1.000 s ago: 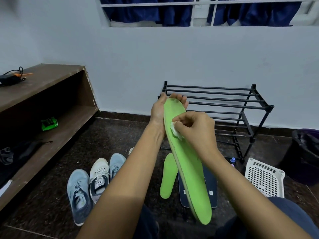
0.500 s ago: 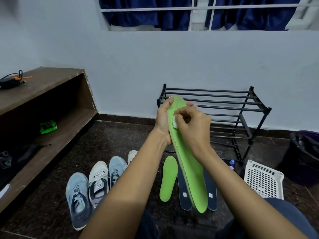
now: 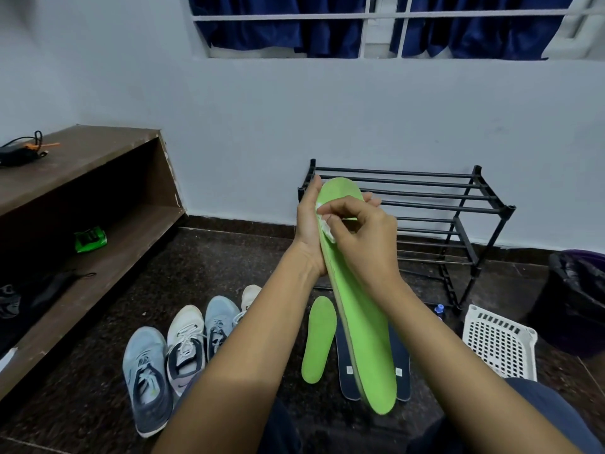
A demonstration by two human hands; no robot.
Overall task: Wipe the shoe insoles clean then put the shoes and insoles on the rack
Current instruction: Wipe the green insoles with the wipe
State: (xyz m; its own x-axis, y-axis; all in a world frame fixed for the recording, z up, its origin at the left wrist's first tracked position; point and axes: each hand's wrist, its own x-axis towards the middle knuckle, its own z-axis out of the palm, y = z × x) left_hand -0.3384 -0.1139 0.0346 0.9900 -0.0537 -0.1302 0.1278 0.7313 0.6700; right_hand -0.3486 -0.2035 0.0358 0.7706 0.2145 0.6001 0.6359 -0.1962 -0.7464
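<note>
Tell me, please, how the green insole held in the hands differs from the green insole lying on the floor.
The held insole is raised off the floor, gripped by the left hand near its far end; the floor insole lies flat on the dark floor. The right hand presses a white wipe on the held insole; nothing touches the floor insole. Both are bright green.

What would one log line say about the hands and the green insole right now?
step: wiping | left hand: holds green insole | right hand: pinches white wipe against it | shoes: on floor
</note>
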